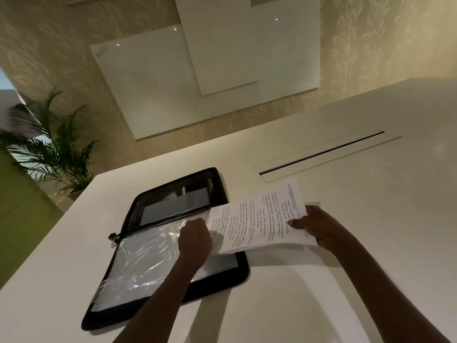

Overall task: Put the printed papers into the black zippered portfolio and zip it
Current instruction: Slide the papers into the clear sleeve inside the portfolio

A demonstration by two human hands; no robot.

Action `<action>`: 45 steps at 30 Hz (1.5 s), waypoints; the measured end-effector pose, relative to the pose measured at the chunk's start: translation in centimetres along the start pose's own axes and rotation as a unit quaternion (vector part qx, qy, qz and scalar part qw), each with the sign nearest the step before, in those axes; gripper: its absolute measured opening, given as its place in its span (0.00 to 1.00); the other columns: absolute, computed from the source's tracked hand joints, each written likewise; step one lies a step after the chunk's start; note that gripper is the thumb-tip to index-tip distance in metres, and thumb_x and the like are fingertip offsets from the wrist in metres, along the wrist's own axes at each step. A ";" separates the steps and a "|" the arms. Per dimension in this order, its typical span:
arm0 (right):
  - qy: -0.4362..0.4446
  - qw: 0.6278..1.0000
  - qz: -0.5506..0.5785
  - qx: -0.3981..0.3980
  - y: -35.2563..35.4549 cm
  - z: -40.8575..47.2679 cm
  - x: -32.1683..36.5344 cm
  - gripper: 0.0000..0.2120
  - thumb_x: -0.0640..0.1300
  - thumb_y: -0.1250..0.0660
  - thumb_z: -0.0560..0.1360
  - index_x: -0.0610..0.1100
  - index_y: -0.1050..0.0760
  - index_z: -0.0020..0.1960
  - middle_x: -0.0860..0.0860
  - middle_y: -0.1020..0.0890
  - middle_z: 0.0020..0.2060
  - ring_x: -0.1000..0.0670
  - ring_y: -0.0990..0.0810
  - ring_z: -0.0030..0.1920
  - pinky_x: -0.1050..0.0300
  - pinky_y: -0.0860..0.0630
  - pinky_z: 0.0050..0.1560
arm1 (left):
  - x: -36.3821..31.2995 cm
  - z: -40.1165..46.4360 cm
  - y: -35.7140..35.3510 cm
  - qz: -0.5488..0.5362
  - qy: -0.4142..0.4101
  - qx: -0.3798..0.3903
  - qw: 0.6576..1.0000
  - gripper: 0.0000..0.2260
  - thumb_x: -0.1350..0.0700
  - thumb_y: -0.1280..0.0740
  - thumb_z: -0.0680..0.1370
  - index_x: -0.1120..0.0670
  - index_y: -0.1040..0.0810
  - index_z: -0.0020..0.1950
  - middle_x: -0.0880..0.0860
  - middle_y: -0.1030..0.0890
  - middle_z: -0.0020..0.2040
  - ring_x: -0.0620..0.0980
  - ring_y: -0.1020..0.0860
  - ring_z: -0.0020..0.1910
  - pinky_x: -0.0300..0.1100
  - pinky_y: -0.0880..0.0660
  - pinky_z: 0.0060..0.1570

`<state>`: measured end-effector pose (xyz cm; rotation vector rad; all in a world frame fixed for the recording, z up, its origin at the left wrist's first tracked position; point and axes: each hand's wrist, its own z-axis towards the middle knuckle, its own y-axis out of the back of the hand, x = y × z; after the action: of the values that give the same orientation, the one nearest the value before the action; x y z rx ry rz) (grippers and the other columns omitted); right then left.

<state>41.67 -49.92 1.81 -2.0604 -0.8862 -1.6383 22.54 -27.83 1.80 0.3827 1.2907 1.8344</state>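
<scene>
There are two hands, a left hand and a right hand. There is one stack of printed papers, one black portfolio, one tabletop, one green plant and three white boards.

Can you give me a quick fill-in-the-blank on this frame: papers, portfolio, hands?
1. The portfolio lies ____ on the table.
2. The printed papers are held by ____ hands.
3. The right hand grips the papers' ____ edge.

Missing words: open; both; right
</scene>
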 end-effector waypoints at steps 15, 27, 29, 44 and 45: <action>0.024 0.999 -0.023 0.012 0.5 0.7 0.2 0.17 0.31 0.34 0.76 0.35 0.26 0.65 0.40 0.20 0.61 0.42 0.19 0.53 0.50 0.21 0.51 | -1.7 -3.7 3.0 0.112 0.045 0.049 0.991 0.07 0.57 0.38 0.79 0.59 0.23 0.51 0.57 0.19 0.51 0.53 0.19 0.49 0.38 0.32 0.38; 0.045 0.998 -0.023 0.032 3.1 2.0 1.2 0.14 0.31 0.32 0.75 0.36 0.23 0.60 0.40 0.17 0.55 0.44 0.16 0.49 0.53 0.19 0.44 | -5.0 -5.4 3.2 0.012 0.014 0.031 0.999 0.16 0.66 0.19 0.56 0.59 0.26 0.28 0.55 0.25 0.25 0.50 0.25 0.21 0.34 0.40 0.22; 0.044 0.998 -0.027 0.034 3.4 2.6 1.4 0.14 0.31 0.32 0.75 0.36 0.23 0.60 0.40 0.17 0.55 0.43 0.16 0.50 0.48 0.18 0.49 | -4.9 -5.1 2.3 -0.017 0.009 0.025 1.000 0.19 0.67 0.18 0.50 0.57 0.29 0.25 0.53 0.28 0.22 0.47 0.29 0.18 0.31 0.45 0.19; -0.010 0.998 -0.057 0.040 1.0 4.5 0.0 0.16 0.37 0.31 0.76 0.32 0.25 0.62 0.39 0.16 0.51 0.45 0.16 0.44 0.57 0.18 0.36 | -6.4 -5.5 1.0 -0.042 0.044 0.030 0.998 0.06 0.62 0.36 0.76 0.54 0.26 0.40 0.53 0.22 0.40 0.50 0.22 0.38 0.40 0.24 0.36; -0.018 0.997 -0.068 0.021 1.0 4.5 -0.2 0.16 0.38 0.31 0.76 0.31 0.24 0.61 0.39 0.16 0.50 0.45 0.16 0.42 0.56 0.19 0.37 | -6.4 -5.5 1.0 -0.042 0.053 0.040 0.997 0.04 0.61 0.37 0.76 0.56 0.24 0.43 0.54 0.20 0.43 0.52 0.20 0.41 0.41 0.22 0.38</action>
<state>45.63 -47.84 0.49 -2.0458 -1.0867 -1.6403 22.29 -36.28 1.71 0.2723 1.4353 1.7569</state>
